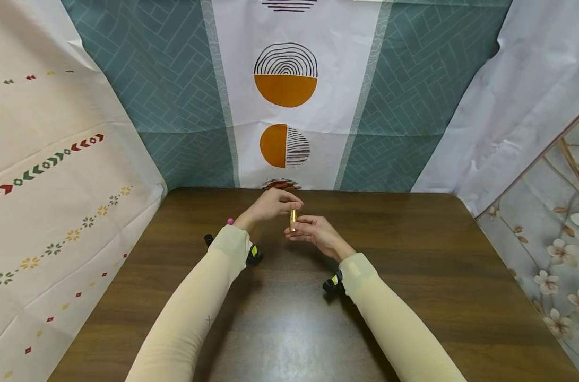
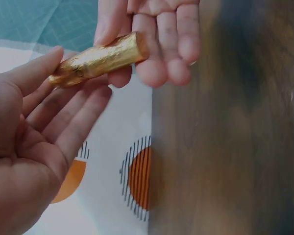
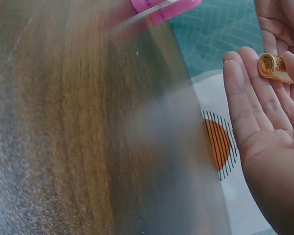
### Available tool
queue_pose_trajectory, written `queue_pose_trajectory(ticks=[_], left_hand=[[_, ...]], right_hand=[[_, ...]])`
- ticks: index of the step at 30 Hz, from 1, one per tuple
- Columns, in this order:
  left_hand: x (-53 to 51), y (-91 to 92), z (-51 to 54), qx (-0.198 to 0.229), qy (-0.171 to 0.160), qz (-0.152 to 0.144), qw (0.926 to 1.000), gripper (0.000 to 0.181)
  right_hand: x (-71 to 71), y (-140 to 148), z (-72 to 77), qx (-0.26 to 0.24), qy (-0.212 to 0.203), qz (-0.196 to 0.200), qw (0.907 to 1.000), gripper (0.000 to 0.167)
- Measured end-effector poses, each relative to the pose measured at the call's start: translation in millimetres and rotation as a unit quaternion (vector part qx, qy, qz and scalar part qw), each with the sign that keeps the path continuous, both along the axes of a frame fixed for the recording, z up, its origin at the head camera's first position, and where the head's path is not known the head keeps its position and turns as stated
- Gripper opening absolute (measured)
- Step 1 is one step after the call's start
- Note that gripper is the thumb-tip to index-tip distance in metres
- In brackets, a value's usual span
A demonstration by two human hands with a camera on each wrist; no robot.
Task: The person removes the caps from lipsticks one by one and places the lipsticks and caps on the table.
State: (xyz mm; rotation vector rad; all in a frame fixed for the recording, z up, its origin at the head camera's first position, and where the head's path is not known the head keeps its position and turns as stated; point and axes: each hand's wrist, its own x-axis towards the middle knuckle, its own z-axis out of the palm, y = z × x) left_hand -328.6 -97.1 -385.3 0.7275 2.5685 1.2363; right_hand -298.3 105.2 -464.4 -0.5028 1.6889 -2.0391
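Observation:
Between the two hands is a small gold cylinder (image 1: 293,219) with a shiny, crinkled, foil-like surface. Its exact kind cannot be told. In the head view it stands nearly upright above the table. The left hand (image 1: 274,204) pinches its upper end between thumb and fingers. Lower down, the right hand (image 1: 318,233) pinches it with thumb and index finger, the other fingers extended. In the left wrist view the gold cylinder (image 2: 100,58) bridges both hands. The right wrist view shows its round end (image 3: 268,66), marked with small dark dots.
A brown wooden table (image 1: 413,265) lies beneath the hands. Pink objects (image 3: 169,9) show at the top of the right wrist view, and a bit of pink (image 1: 230,220) behind the left wrist. Patterned cloths (image 1: 289,148) hang behind and beside the table.

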Motion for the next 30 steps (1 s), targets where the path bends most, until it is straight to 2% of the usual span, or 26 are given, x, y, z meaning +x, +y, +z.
queue_pose_trajectory(ticks=[3,7,14,17,20,27,30], left_hand=[[-0.1,-0.2,-6.3,0.045,-0.021,0.009,0.9987,0.028],[-0.8,1.3,-14.8,0.108,-0.048,0.015,0.9929,0.029],[0.4,12.5,-19.3,0.213,-0.101,0.029,0.9714,0.031],[0.0,17.7,-20.7,0.234,-0.116,0.037,0.9645,0.030],[-1.4,21.8,-23.4,0.244,-0.123,0.040,0.9612,0.029],[-3.2,34.8,-22.7,0.247,-0.131,0.041,0.9592,0.030],[-4.5,39.1,-21.0,0.247,-0.133,0.037,0.9591,0.032]], right_hand=[[0.7,-0.7,0.4,0.000,-0.001,-0.004,1.0000,0.035],[1.7,-0.7,0.6,-0.008,-0.005,-0.003,0.9999,0.033],[1.8,2.8,1.1,-0.019,-0.008,-0.016,0.9997,0.037],[1.6,6.5,2.0,-0.016,-0.007,-0.024,0.9996,0.036],[1.9,10.2,3.4,-0.010,-0.007,-0.032,0.9994,0.038],[1.6,21.8,5.8,-0.011,0.000,-0.051,0.9987,0.033],[1.5,26.4,7.7,-0.014,0.006,-0.054,0.9984,0.037]])
